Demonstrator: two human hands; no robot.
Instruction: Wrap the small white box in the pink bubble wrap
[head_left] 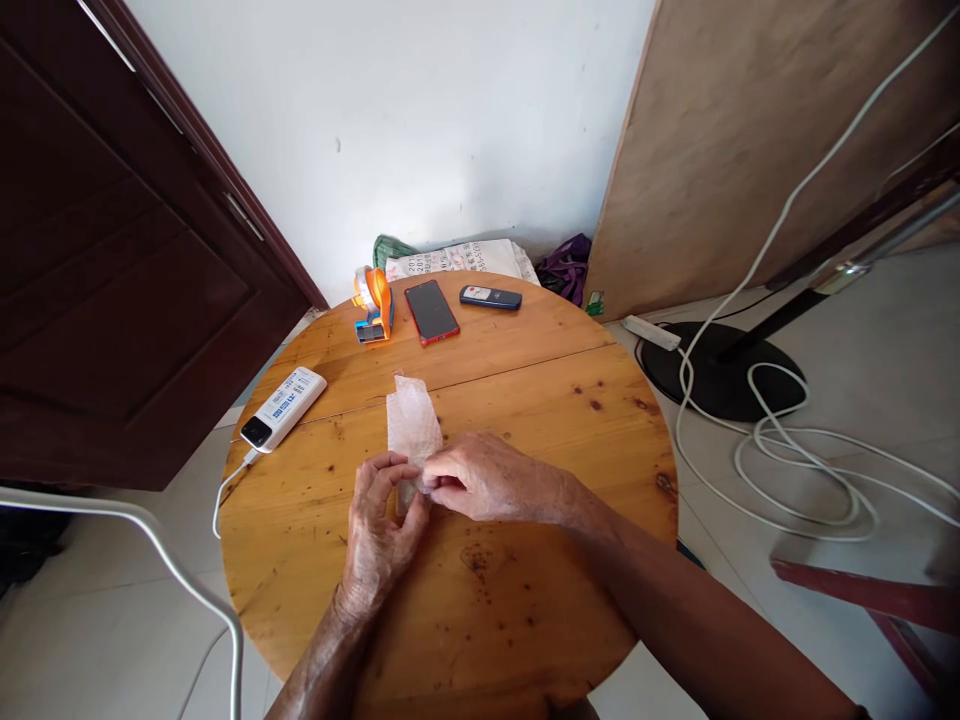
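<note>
A crumpled, whitish translucent strip that looks like bubble wrap point(415, 418) lies on the round wooden table point(525, 590), its far end loose. At its near end, my left hand point(381, 520) has the thumb and curved fingers closed on the material. My right hand point(487, 482) meets it from the other side, thumb and index finger pinched on the same end. The fingertips of both hands almost touch. Whether something small sits inside the wrap between them is hidden.
Toward the table's far edge are an orange and blue tape dispenser point(373, 308), a red-edged phone point(432, 312) and a dark remote-like device point(490, 297). A white power bank point(285, 408) with a cable lies left. White cable point(810, 470) coils on the floor by a round black stand base point(724, 370).
</note>
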